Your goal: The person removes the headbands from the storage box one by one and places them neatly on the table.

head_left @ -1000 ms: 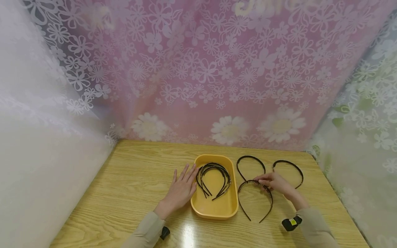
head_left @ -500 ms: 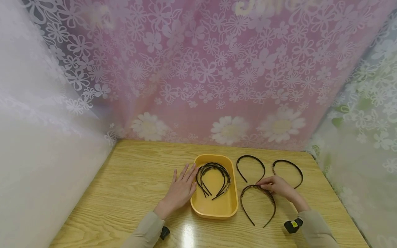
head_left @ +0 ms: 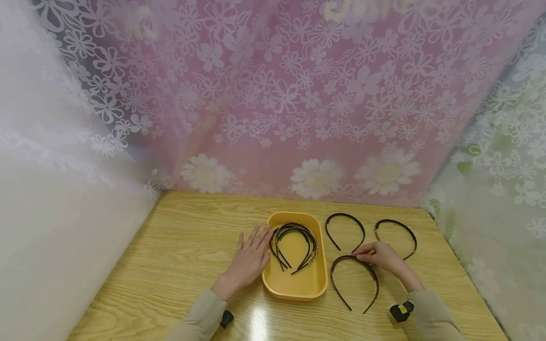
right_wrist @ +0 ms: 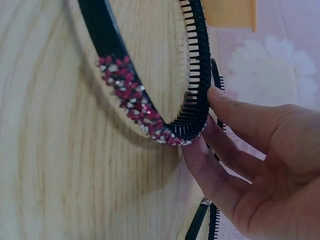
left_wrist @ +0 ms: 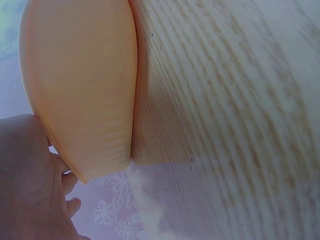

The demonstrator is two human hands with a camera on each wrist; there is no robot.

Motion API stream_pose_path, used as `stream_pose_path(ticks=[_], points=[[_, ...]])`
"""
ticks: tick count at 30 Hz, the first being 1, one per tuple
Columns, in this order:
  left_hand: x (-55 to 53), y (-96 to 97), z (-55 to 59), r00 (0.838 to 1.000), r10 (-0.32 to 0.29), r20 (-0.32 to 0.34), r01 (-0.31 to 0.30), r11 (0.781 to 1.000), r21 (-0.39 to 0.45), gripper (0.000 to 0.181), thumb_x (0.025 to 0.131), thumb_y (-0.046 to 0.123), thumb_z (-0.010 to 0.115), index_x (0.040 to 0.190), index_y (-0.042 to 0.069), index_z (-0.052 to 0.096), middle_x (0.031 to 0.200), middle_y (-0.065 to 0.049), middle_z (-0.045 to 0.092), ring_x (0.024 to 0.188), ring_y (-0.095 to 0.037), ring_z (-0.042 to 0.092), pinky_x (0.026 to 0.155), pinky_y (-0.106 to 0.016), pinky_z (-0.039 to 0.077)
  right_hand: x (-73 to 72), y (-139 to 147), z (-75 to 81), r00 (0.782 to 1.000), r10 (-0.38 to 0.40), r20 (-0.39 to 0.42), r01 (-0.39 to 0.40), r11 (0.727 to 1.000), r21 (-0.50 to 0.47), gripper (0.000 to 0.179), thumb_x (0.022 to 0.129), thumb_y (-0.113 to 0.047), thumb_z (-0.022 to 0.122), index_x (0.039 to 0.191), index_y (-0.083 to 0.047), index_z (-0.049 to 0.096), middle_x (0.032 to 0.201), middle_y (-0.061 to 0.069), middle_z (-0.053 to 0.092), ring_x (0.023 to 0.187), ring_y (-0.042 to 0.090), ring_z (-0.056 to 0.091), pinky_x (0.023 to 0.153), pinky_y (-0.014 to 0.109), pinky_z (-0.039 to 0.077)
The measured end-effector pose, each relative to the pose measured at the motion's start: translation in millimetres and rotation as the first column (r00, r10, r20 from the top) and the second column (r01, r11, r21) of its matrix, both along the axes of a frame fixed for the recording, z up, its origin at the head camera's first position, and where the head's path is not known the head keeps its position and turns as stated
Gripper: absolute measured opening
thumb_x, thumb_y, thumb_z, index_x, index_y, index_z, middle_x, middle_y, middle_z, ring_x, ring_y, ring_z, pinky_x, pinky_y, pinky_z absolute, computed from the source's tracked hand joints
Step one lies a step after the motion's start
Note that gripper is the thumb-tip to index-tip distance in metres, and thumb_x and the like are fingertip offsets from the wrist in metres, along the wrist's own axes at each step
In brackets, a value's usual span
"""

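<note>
At the top of its arch, a black toothed headband (head_left: 343, 257) is pinched between the thumb and fingers of my right hand (head_left: 381, 258). Red and clear stones cover part of the headband's outer side (right_wrist: 132, 102) in the right wrist view, and its comb teeth face inward. Its two ends point toward me, to the right of the yellow tray (head_left: 294, 290). My left hand (head_left: 246, 264) lies with straight, spread fingers on the tray's left rim. Several black headbands (head_left: 294, 231) lie nested inside the tray. In the left wrist view the tray's outer wall (left_wrist: 82, 85) hides some of the fingers.
Behind the held headband, one dark headband (head_left: 362, 228) lies on the wooden table (head_left: 183, 246), with another headband (head_left: 413, 237) farther right. A pink flowered curtain (head_left: 264, 156) hangs at the table's back edge, with pale sheets on both sides.
My right hand has drawn the headband slightly toward me and to the right, away from the headband behind it. Over the last half second it has hardly moved. The left hand stays put.
</note>
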State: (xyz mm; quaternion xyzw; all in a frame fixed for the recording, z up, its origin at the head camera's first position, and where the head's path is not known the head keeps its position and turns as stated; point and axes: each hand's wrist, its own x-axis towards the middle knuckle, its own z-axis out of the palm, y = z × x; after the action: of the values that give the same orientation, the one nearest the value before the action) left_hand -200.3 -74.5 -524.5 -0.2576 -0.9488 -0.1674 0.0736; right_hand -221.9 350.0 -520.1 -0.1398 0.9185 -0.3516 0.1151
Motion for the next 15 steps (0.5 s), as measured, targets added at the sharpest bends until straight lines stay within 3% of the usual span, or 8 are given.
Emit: stream_pose_path(ticks=[5, 10, 15], points=[[0.0, 0.1, 0.1, 1.0, 0.002, 0.002, -0.002, 1.0, -0.005, 0.055, 0.11, 0.028, 0.04, 0.161, 0.01, 0.03, 0.169, -0.006, 0.021, 0.155, -0.035, 0.015, 0.119, -0.068, 0.01, 1.2, -0.9, 1.6, 1.0, -0.03, 0.001, 0.03, 1.0, -0.007, 0.019, 0.097, -0.021, 0.069, 0.108, -0.009, 0.079, 0.107, 0.013, 0.074, 0.077, 0.018, 0.068, 0.061, 0.03, 0.057], [0.1, 0.1, 0.2, 1.0, 0.004, 0.0, -0.004, 1.0, -0.002, 0.055, 0.11, 0.029, 0.041, 0.161, 0.011, 0.03, 0.169, -0.006, 0.02, 0.155, -0.034, 0.015, 0.119, -0.068, 0.01, 1.6, -2.5, 8.0, 0.993, -0.12, 0.004, 0.12, 0.992, -0.04, 0.028, 0.101, -0.025, 0.064, 0.116, -0.003, 0.075, 0.094, 0.011, 0.073, 0.074, 0.022, 0.068, 0.061, 0.034, 0.058], [0.1, 0.0, 0.4, 1.0, 0.003, 0.003, -0.003, 1.0, -0.001, 0.055, 0.11, 0.029, 0.041, 0.161, 0.011, 0.03, 0.169, -0.006, 0.021, 0.155, -0.034, 0.015, 0.119, -0.068, 0.01, 2.8, -3.9, 17.1, 0.986, -0.168, 0.008, 0.167, 0.97, -0.176, 0.039, 0.104, -0.026, 0.059, 0.131, 0.002, 0.065, 0.114, 0.024, 0.07, 0.093, 0.034, 0.071, 0.074, 0.039, 0.062]])
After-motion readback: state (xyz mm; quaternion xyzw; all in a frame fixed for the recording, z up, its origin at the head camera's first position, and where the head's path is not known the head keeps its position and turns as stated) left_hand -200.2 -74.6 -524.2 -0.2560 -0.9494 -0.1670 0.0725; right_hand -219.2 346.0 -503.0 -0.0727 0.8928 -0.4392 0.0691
